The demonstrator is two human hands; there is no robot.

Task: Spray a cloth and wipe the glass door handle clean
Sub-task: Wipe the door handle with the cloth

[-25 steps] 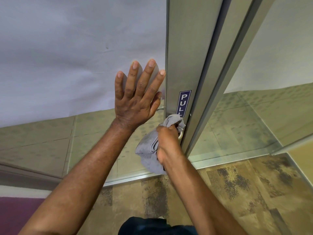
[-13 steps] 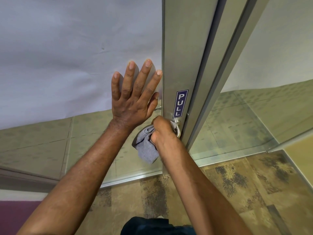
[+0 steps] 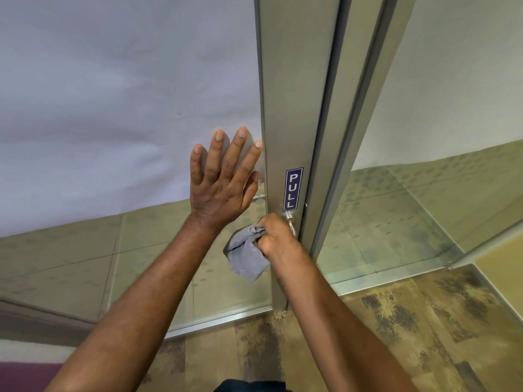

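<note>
The left hand (image 3: 219,188) lies flat against the glass door panel (image 3: 127,108), palm to the glass, its fingers spread wide and pointing upward, the forefinger tip just beside the edge of the metal door stile (image 3: 291,94). It holds nothing. The right hand (image 3: 276,236) is closed in a fist around a grey cloth (image 3: 246,257), and the bunched part of the cloth is pressed between the fingers and the door handle (image 3: 291,222). The handle is a silver metal fitting mounted on the stile directly below a dark blue "PULL" sign (image 3: 293,189); only its upper part and a curved section at the right of the fist are visible, the remainder being covered by the hand and cloth. A loose end of the cloth hangs down to the left of the wrist, in front of the glass. Whether the cloth is damp cannot be determined. A second framed glass panel (image 3: 438,137) stands to the right of the stile. The floor below is patterned carpet (image 3: 396,335) in tan with dark patches. Both forearms are bare and extend from the lower edge of the view.
</note>
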